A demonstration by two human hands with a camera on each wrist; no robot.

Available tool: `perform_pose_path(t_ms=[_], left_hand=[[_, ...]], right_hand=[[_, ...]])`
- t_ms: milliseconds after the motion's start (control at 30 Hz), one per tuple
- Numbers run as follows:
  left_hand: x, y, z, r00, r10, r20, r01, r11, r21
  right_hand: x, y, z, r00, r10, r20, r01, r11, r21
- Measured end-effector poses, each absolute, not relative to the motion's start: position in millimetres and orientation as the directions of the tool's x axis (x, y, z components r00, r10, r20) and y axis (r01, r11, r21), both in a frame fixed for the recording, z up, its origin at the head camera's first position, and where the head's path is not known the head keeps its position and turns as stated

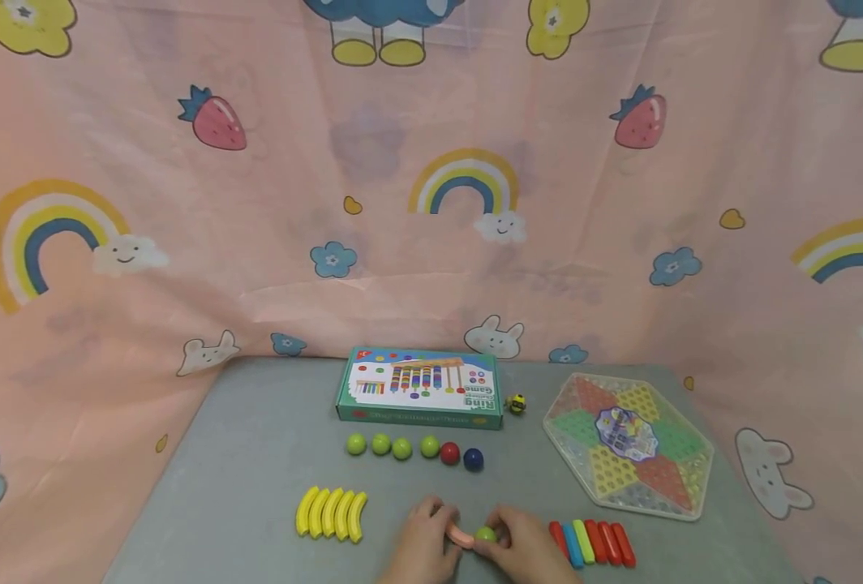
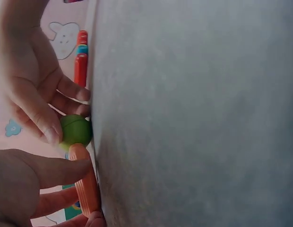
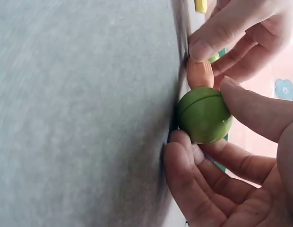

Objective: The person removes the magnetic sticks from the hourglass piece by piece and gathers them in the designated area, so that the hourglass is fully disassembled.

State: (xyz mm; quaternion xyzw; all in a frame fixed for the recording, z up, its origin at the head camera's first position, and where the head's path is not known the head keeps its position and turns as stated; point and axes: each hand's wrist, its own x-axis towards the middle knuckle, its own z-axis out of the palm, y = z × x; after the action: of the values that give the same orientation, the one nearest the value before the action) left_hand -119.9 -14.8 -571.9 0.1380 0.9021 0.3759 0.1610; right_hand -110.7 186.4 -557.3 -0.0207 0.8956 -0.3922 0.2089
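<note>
At the front of the table, my left hand (image 1: 422, 542) pinches an orange curved rod (image 1: 460, 536) between thumb and fingers. The rod has fine ridges along its side, seen in the left wrist view. My right hand (image 1: 522, 545) grips a green ball (image 3: 204, 115) with thumb and fingertips; a seam line runs around it. One end of the orange rod (image 3: 200, 74) meets the ball, and both pieces are low at the tabletop. Right of my right hand lies a row of straight rods (image 1: 593, 543) in red, blue and lime.
Yellow curved rods (image 1: 331, 514) lie side by side on the left. Behind my hands is a line of green balls (image 1: 380, 444), a red ball (image 1: 449, 453) and a dark blue ball (image 1: 474, 460). Farther back are a game box (image 1: 420, 388), a small bee figure (image 1: 517, 404) and a hexagonal board (image 1: 630, 444).
</note>
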Motion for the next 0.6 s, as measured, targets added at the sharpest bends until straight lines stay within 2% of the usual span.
perform_pose_path(t_ms=[267, 600], left_hand=[[-117.8, -9.3, -573.8, -0.905, 0.421, -0.054, 0.295, 0.715, 0.634], [-117.8, -10.1, -570.5, -0.891, 0.452, -0.037, 0.324, 0.692, 0.645]], right_hand=[[-111.9, 192.8, -560.8, -0.901, -0.293, -0.320, 0.062, 0.642, -0.764], [-110.8, 200.5, -558.8, -0.883, -0.329, -0.336, 0.078, 0.601, -0.795]])
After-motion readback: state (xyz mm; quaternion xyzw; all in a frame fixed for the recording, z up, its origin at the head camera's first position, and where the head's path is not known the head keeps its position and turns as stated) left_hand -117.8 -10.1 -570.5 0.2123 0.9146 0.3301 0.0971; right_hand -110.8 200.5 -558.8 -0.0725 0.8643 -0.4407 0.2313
